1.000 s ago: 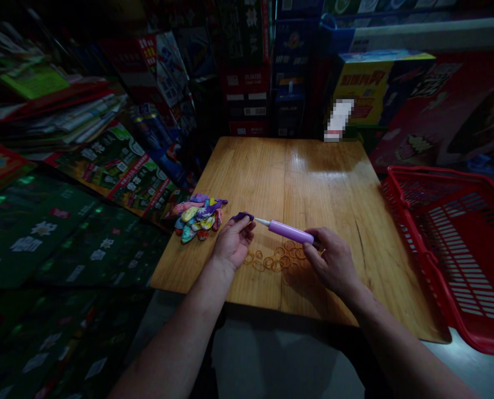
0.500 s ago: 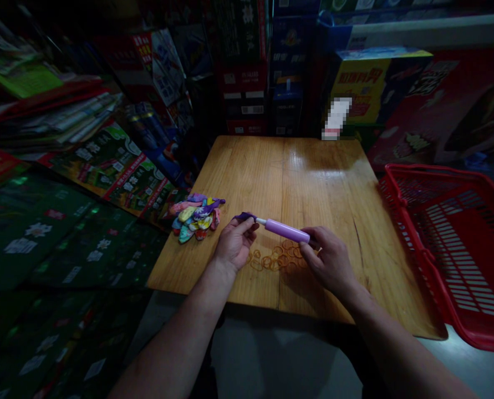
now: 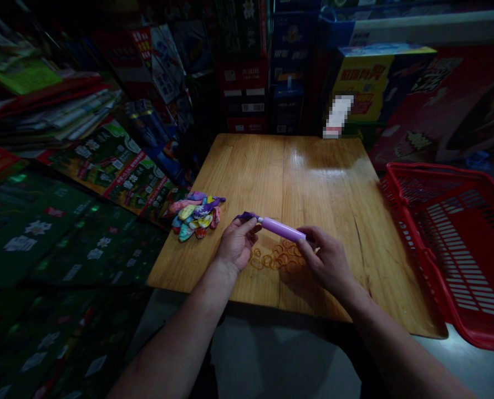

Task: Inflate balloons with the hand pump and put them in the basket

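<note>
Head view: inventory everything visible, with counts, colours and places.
Table: one, brown wood, centre
Balloon pile: many, multicoloured, table's left side
Rubber bands: many, tan, table's near half
Pump: one, lilac, above the table
Held balloon: one, purple, at pump's tip
Basket: one, red, right of table
Papers: one stack, mixed colours, upper left
Boxes: many, mostly green, red and blue, left and behind
Pixelated item: one, whitish, near table's far edge
Floor: one, grey, below table
Left hand: one, bare, holding that balloon
Right hand: one, bare, gripping pump's rear

Balloons [image 3: 197, 216] left — basket [image 3: 458, 216] right
</note>
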{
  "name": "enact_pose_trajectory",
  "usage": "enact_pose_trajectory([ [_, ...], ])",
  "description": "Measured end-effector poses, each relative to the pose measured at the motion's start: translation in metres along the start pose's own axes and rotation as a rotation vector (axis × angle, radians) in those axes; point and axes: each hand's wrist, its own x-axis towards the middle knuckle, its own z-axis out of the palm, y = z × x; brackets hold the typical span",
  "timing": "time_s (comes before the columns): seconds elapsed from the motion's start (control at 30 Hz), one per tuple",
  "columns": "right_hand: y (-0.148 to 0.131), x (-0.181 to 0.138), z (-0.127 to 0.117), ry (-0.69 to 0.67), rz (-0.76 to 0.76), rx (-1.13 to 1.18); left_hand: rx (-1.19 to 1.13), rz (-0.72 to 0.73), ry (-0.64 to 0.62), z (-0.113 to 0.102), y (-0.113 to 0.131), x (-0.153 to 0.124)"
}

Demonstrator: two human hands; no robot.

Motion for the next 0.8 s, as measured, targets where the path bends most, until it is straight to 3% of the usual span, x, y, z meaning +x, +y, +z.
enact_pose_trajectory([
  [0.33,-0.0037,0.0011,-0.0016,-0.057,0.034,0.042,0.009,-0.008,-0.017,0.0024,0.0027,-0.0034],
  [0.8,-0.0020,0.0032,-0.0037,0.043,-0.041,0.057,0.056,-0.053,-0.150,0.0009,0.0099,-0.0098],
])
